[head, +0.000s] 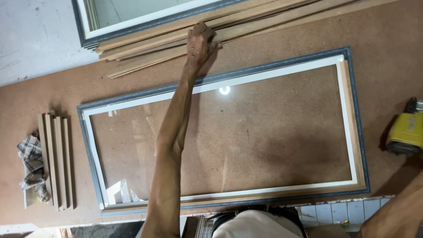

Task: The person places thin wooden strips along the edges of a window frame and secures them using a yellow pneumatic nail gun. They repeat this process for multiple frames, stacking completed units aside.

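Reaching across the glazed frame, the left hand rests on the stack of long wooden strips in the upper middle of the picture, its fingers curled narrow over the edge of one strip and touching it; whether they have actually closed around it I cannot tell. The step in hand looks like picking a strip out of the stack. Lifting it would likely call for a firmer pinch on a single strip, then a slide clear of its neighbours, since the strips overlap and lie fanned at slight angles.

Only a forearm of the right side shows, at the lower right corner; its hand is out of view.

The blue-edged frame with its white inner border and glass pane lies flat on the brown worktop, filling the centre, directly between the person and the strips, so the arm has to pass over the glass. A second framed pane lies on the strips at the upper left. Short wooden pieces stand side by side at the left edge, just beside a checked cloth. A yellow power tool sits at the right edge, well apart from the hand.
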The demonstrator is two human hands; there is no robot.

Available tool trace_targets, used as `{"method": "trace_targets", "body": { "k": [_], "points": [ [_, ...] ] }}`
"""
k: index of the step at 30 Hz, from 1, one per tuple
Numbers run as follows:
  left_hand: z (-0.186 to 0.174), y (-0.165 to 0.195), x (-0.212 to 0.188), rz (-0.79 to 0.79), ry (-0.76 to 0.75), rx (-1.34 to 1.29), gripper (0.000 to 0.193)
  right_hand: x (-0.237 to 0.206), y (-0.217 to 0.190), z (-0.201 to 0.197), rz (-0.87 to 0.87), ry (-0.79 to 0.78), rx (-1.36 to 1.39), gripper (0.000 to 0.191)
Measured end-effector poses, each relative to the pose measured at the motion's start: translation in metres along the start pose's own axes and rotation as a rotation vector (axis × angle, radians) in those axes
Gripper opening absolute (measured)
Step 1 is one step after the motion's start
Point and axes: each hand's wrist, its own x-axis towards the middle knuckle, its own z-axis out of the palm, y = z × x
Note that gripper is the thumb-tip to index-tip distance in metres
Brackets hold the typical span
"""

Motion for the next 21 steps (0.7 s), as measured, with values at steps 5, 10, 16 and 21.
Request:
{"method": "trace_targets", "body": {
  "k": [5,10,16,21],
  "points": [
    [-0.038,-0.012,-0.046,0.097,0.006,-0.060,0.020,-0.001,-0.018,0.026,-0.098,-0.041,0.008,0.016],
    [-0.073,-0.025,-0.116,0.043,-0.032,-0.112,0.012,0.002,-0.028,0.053,-0.204,-0.077,0.030,0.015],
    [-0.048,-0.016,-0.122,-0.007,-0.025,-0.066,0.020,0.002,-0.032,0.057,-0.138,-0.152,-0.005,0.010],
    [-0.007,0.022,-0.089,-0.004,-0.035,-0.162,0.027,0.005,-0.028,0.048,-0.146,-0.193,-0.023,0.013]
  ]
}}
